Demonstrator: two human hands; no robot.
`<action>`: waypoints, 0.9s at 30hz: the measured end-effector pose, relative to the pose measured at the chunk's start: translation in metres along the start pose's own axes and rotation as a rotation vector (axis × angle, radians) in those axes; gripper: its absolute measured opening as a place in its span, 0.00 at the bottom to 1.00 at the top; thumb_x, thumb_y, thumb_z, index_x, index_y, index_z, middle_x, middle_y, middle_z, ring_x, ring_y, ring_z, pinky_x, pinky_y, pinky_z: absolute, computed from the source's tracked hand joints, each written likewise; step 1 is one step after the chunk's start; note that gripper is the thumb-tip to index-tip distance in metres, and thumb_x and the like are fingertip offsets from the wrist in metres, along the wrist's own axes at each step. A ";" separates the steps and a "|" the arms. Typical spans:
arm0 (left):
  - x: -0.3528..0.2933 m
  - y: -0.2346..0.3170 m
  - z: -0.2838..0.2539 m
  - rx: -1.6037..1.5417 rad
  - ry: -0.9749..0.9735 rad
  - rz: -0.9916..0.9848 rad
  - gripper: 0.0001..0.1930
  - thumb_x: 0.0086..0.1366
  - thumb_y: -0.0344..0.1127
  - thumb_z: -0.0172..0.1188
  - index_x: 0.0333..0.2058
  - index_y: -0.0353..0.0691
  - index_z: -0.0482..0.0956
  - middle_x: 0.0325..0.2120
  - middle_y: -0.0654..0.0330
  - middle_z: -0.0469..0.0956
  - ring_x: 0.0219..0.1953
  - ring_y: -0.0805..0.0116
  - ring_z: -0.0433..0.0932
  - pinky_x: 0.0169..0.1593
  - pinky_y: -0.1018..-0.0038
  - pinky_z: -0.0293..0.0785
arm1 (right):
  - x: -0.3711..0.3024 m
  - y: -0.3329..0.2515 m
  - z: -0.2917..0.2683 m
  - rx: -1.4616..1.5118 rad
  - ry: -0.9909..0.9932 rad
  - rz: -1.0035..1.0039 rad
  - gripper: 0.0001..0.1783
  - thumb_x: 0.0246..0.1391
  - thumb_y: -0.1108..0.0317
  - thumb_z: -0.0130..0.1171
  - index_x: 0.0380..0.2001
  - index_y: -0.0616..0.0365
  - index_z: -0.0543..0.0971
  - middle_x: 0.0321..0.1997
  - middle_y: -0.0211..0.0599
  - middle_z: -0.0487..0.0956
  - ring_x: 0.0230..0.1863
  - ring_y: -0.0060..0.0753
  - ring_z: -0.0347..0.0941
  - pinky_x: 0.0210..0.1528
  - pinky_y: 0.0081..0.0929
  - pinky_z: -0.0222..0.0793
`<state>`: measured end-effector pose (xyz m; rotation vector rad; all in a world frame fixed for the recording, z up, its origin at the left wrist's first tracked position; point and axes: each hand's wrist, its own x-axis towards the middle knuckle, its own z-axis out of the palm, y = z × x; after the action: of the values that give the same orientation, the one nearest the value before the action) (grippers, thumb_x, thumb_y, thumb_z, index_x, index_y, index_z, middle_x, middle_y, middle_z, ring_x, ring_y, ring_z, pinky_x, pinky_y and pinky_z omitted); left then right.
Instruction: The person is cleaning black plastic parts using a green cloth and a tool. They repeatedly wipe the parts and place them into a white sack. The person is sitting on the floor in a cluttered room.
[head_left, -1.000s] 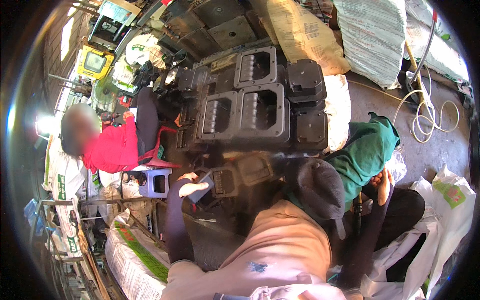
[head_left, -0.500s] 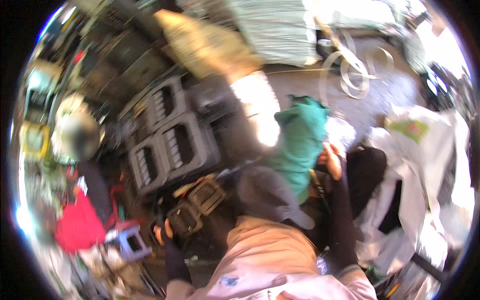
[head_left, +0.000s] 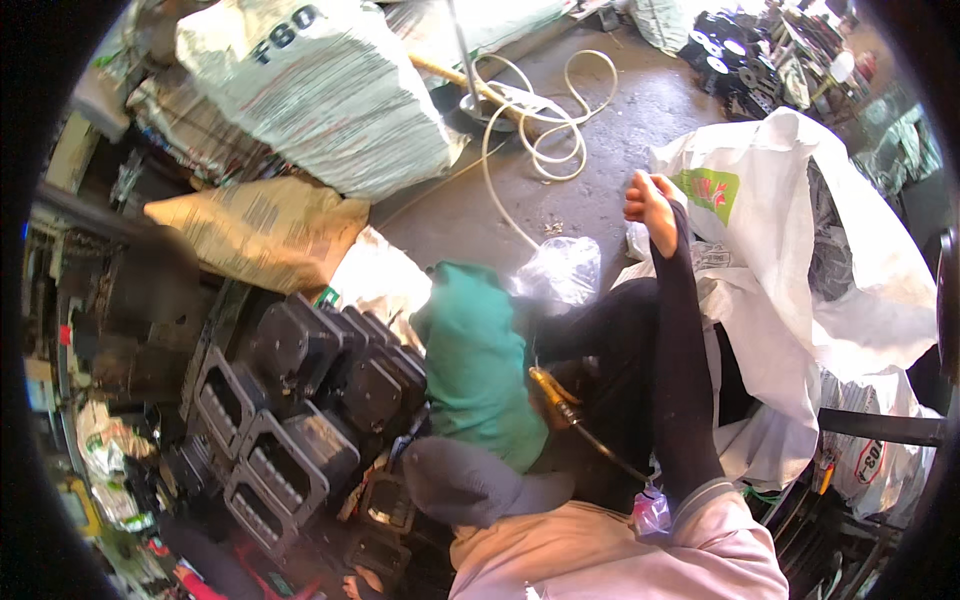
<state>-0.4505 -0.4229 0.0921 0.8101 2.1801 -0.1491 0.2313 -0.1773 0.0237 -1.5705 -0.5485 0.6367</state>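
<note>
My right hand (head_left: 655,212) is held out on the right beside a large white sack (head_left: 765,165), its fingers curled in. Whatever it may hold is hidden. At the bottom edge my left hand (head_left: 365,582) shows only in part, close to a small dark frame-shaped part (head_left: 388,502); its finger pose is unclear. Green cloth (head_left: 475,365) covers something in front of me, with a dark grey rounded cloth thing (head_left: 475,483) at my lap. Near my right leg lies a yellow-orange handled tool (head_left: 553,388) with a thin cord or rod.
Black moulded housings (head_left: 285,470) stand stacked on the left, below a brown paper sack (head_left: 265,230). A big pale sack (head_left: 325,100) lies beyond. A white hose (head_left: 560,150) coils on the floor near a clear plastic bag (head_left: 560,270).
The view has swung to the right, so the housings sit lower left. My right hand has moved away from the green cloth toward the white sack. My left hand is now mostly out of view.
</note>
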 end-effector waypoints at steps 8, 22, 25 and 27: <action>-0.063 0.214 -0.006 0.098 -0.766 0.401 0.09 0.68 0.31 0.52 0.41 0.36 0.80 0.28 0.59 0.81 0.32 0.71 0.77 0.38 0.74 0.73 | 0.084 0.196 -0.001 -0.340 -0.371 0.094 0.34 0.49 0.47 0.66 0.51 0.62 0.75 0.36 0.51 0.80 0.38 0.51 0.79 0.41 0.41 0.76; 0.023 0.644 0.233 0.794 -0.443 1.444 0.23 0.60 0.44 0.60 0.52 0.41 0.75 0.39 0.49 0.82 0.46 0.51 0.80 0.52 0.60 0.73 | 0.016 0.308 0.036 -1.152 -0.496 0.532 0.31 0.48 0.47 0.65 0.51 0.54 0.76 0.60 0.69 0.67 0.50 0.59 0.78 0.51 0.46 0.76; 0.058 0.671 0.297 1.215 -0.419 1.291 0.37 0.57 0.47 0.66 0.64 0.50 0.63 0.55 0.48 0.74 0.57 0.50 0.74 0.59 0.60 0.70 | 0.029 0.287 0.030 -0.965 -0.289 0.530 0.17 0.51 0.57 0.57 0.37 0.60 0.81 0.40 0.51 0.82 0.46 0.50 0.80 0.48 0.42 0.76; 0.083 0.671 0.337 1.321 -0.408 1.235 0.42 0.56 0.48 0.67 0.67 0.54 0.58 0.60 0.48 0.69 0.60 0.49 0.71 0.62 0.59 0.68 | 0.043 0.267 0.030 -0.846 -0.143 0.211 0.18 0.51 0.57 0.58 0.36 0.62 0.80 0.40 0.53 0.82 0.45 0.52 0.79 0.48 0.42 0.75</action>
<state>0.1246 0.0295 -0.0957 2.3679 0.6658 -1.0173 0.2365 -0.1521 -0.2475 -2.4109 -0.8300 0.7231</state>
